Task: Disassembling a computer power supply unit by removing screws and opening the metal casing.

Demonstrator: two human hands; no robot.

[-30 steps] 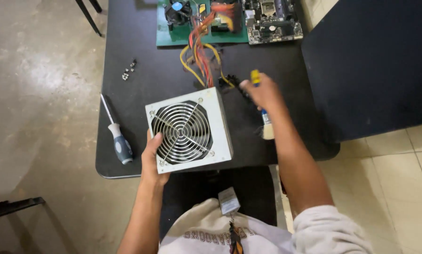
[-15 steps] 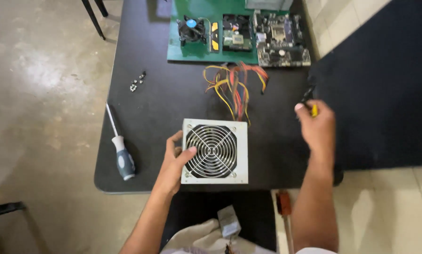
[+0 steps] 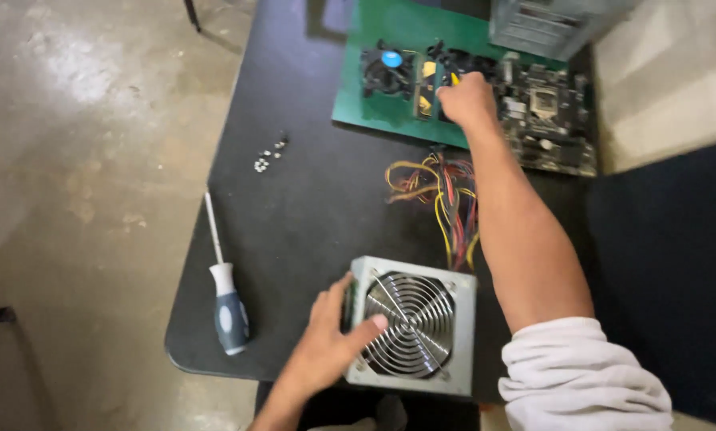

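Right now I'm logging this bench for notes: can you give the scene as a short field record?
surface: black table
left hand: grips the silver metal power supply box with round fan grille
right hand: reaches onto the green mat holding circuit boards
cables: coloured wire bundle behind the box
tool: blue-handled screwdriver
loose parts: small screws

At the left edge of the black desk we see a screwdriver with a blue-and-white handle. Above it, a few small screws lie loose. A grey computer case sits at upper right, and concrete floor fills the left.
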